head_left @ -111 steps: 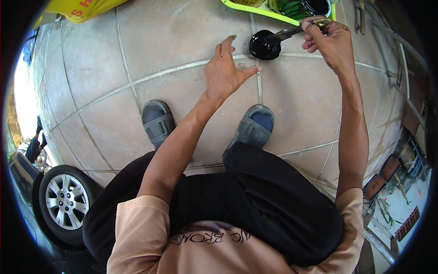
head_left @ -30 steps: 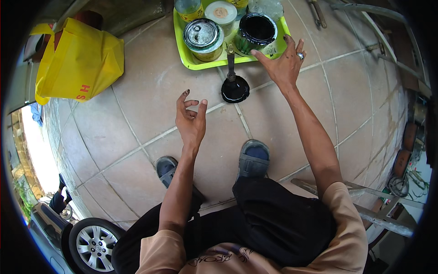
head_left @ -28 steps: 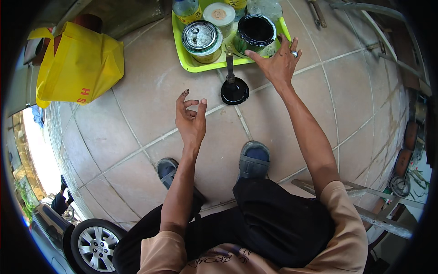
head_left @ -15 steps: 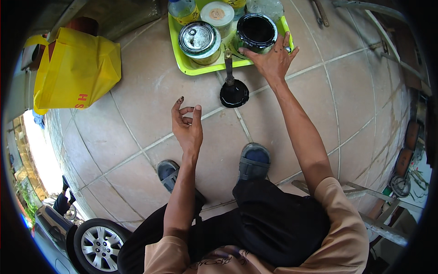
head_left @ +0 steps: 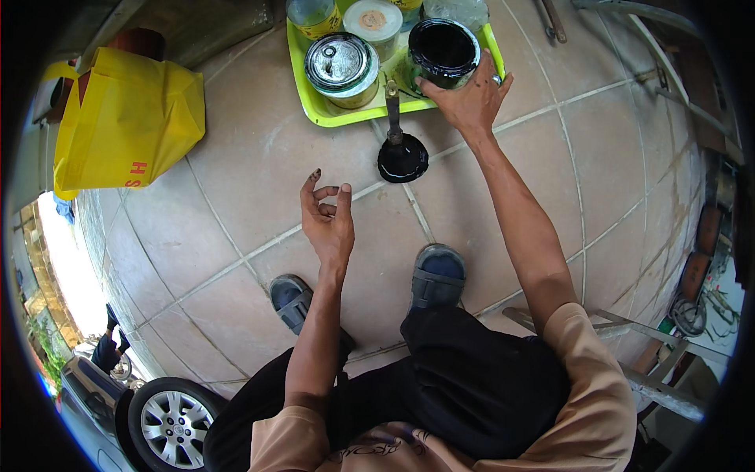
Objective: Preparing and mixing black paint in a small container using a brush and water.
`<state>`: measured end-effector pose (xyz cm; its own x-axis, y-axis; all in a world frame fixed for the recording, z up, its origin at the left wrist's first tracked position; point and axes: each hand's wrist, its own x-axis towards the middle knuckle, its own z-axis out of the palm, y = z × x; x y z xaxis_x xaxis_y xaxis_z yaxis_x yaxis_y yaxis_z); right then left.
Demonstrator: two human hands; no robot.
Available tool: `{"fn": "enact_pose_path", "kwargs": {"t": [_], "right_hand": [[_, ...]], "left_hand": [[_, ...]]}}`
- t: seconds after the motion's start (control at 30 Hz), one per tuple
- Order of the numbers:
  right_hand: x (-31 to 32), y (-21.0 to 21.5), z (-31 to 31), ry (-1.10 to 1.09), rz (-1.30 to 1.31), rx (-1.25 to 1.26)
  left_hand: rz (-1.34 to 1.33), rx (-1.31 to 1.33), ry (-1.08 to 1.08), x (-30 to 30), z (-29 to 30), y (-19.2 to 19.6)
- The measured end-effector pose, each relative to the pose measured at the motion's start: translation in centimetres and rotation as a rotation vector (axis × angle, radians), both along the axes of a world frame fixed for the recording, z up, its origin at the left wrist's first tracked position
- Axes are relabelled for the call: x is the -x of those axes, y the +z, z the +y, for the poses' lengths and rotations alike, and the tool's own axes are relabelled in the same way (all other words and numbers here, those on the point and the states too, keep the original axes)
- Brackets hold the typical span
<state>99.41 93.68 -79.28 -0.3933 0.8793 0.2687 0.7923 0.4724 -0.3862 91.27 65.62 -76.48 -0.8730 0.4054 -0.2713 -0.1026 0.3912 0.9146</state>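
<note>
My right hand is wrapped round the near right side of an open can with black, wet-looking paint on its rim and inside. The can is in a lime-green tray at the top. My left hand hovers over the floor, empty, with fingers apart and half curled; a fingertip has dark stains. Between my hands lies a round lid coated in glossy black paint. A flat-bladed tool with a dark handle, perhaps a scraper, leans from it onto the tray's near edge.
A closed paint can, a pale-lidded tub and a yellow-labelled container share the tray. A yellow bag stands at the left. A car wheel is at lower left, a ladder at lower right.
The open can has tilted slightly toward me in my right hand, showing more of its inside. My left hand has shifted a little to the right.
</note>
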Motion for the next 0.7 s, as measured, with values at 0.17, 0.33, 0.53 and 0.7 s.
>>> {"fn": "enact_pose_path", "kwargs": {"t": [0.17, 0.33, 0.53, 0.7], "right_hand": [[0.3, 1.5, -0.3, 0.021, 0.074, 0.143], [0.3, 1.2, -0.1, -0.009, 0.084, 0.177], [0.2, 1.0, -0.1, 0.000, 0.220, 0.078], [0.2, 1.8, -0.3, 0.019, 0.342, 0.070]], "left_hand": [[0.010, -0.010, -0.012, -0.2, 0.2, -0.1], [0.011, -0.034, -0.026, -0.4, 0.9, 0.1], [0.050, -0.056, -0.044, -0.7, 1.8, 0.7], [0.142, -0.113, -0.112, -1.4, 3.1, 1.8]]}}
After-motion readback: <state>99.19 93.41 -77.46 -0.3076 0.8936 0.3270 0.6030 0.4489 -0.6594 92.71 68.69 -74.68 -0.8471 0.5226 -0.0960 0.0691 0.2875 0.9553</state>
